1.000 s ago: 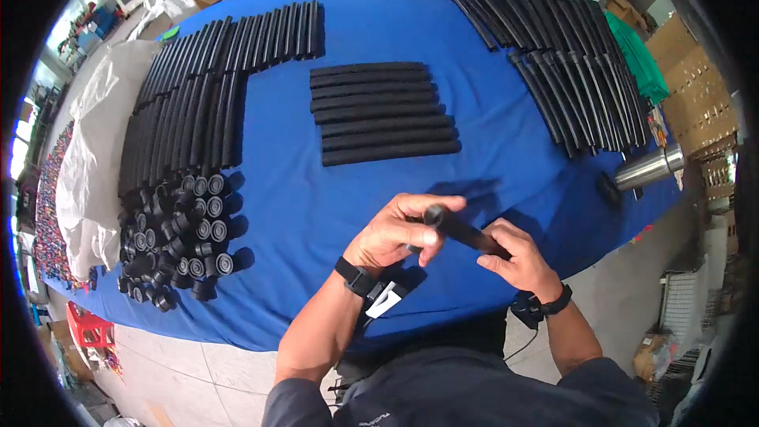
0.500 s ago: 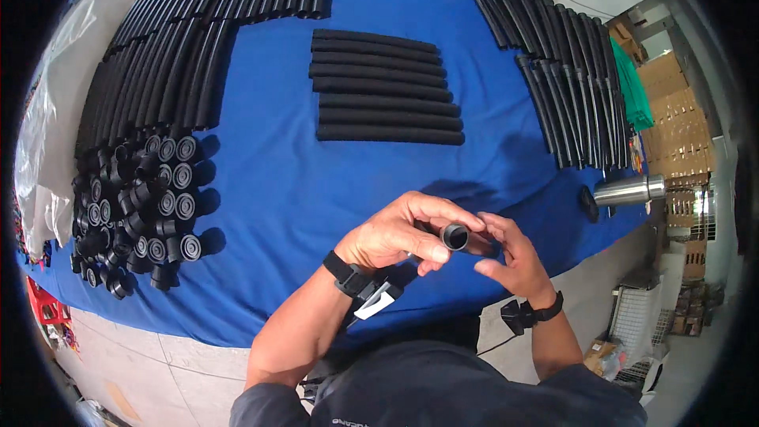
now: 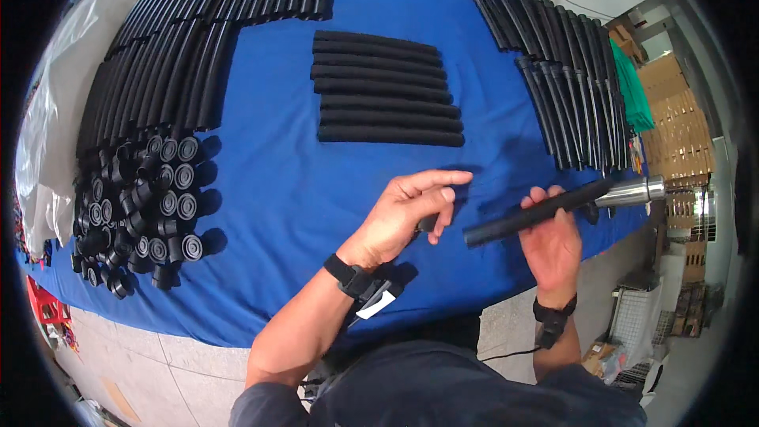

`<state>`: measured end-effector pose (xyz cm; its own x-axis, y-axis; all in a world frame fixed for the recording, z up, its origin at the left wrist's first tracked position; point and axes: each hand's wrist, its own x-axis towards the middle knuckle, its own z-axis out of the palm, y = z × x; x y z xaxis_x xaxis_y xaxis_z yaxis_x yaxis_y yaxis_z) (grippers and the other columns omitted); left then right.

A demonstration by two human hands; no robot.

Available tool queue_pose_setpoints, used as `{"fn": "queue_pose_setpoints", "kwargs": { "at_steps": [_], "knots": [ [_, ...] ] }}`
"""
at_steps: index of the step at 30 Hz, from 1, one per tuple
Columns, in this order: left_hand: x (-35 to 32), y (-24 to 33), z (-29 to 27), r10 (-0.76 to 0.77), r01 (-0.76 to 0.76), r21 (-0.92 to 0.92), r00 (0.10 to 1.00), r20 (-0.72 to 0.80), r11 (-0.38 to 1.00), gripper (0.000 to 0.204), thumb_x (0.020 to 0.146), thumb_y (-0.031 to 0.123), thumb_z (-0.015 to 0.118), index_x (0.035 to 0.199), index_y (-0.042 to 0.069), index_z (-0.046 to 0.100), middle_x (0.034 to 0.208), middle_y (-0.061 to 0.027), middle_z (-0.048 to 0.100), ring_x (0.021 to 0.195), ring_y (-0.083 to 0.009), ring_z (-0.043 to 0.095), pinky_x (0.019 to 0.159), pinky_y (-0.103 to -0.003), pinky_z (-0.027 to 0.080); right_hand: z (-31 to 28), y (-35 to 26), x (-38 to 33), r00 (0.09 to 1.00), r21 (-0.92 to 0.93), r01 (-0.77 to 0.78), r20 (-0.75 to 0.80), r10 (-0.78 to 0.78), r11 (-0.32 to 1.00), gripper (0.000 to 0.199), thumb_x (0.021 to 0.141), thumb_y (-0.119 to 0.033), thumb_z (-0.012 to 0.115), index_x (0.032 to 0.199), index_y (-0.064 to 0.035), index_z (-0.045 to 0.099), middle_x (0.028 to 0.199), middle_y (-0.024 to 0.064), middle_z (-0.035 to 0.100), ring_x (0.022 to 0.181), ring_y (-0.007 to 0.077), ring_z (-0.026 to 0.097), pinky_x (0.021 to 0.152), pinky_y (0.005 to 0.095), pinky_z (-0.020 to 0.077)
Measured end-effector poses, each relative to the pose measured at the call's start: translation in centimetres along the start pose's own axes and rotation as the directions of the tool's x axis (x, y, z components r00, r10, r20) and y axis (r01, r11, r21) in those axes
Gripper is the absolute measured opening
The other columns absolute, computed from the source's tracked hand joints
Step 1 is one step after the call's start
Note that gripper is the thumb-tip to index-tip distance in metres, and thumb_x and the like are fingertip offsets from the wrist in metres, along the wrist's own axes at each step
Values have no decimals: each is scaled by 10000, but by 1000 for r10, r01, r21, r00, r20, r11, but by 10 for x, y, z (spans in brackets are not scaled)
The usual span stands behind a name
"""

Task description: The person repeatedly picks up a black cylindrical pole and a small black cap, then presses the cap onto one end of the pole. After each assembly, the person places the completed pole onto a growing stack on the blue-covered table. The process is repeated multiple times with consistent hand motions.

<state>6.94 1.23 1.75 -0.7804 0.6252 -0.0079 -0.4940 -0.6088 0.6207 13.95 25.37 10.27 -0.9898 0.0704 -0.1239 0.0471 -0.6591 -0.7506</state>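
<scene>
In my right hand point(image 3: 553, 249) is a black tube point(image 3: 500, 228), gripped near its middle between thumb and fingers. The tube slants up to the right, and its near end points toward my left hand point(image 3: 402, 215). That hand hovers apart from the tube, index finger stretched out. Its other fingers curl around a small black piece point(image 3: 428, 224), mostly hidden, whose kind I cannot make out. Beyond both hands, several black tubes with a matte, foam-like surface point(image 3: 387, 104) lie in a stack of rows on the blue cloth point(image 3: 269, 205).
A heap of black round caps point(image 3: 183, 176) sits at the left, below long rows of black tubes point(image 3: 158, 83). More black tubes with wider ends point(image 3: 565, 99) lie at the right, beside a green cloth point(image 3: 630, 91). A metal bottle point(image 3: 632, 192) rests near the right edge.
My hands have moved apart. The right hand has swung the tube outward to the right, turning it from end-on to lengthwise. My left hand has let go of the tube.
</scene>
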Motion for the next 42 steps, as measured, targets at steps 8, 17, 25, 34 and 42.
{"fn": "queue_pose_setpoints", "kwargs": {
  "at_steps": [8,17,25,34,42],
  "knots": [
    [-8,4,8,-82,67,99,985,155,993,581,907,36,740,1461,105,577,838,-61,678,645,-103,597,588,-259,499,-13,57,-11,870,488,-313,-197,452,815,283,1018,-175,650,1229,11,626,1095,124,729,1129,276,680,1043,349,558],
    [-11,5,5,-88,86,19,972,218,996,482,904,124,775,1357,76,614,832,-45,686,650,-89,594,603,-246,472,7,26,-10,814,-815,476,551,-184,-331,475,791,-69,848,1169,7,571,1076,159,618,955,288,645,828,361,536],
    [-11,9,7,-43,53,-34,966,254,998,532,898,183,773,1369,24,586,816,-123,722,677,-161,678,602,-270,508,-17,28,4,964,-958,242,255,76,153,519,825,-17,786,1287,-22,549,1185,171,653,1084,277,679,915,372,542],
    [-11,5,3,-18,39,-72,961,277,997,458,918,143,761,1333,24,609,805,-72,689,647,-130,642,577,-265,500,-23,36,-6,945,-944,327,328,11,49,502,847,-93,807,1274,-24,552,1057,143,676,988,258,681,891,360,537],
    [-9,4,0,10,5,-69,978,209,998,468,919,142,740,1340,15,579,781,-58,640,658,-159,638,622,-291,515,-24,37,-5,897,-897,442,442,6,-15,330,913,-105,742,1183,-12,577,926,81,659,836,182,655,776,321,524]
  ]
}}
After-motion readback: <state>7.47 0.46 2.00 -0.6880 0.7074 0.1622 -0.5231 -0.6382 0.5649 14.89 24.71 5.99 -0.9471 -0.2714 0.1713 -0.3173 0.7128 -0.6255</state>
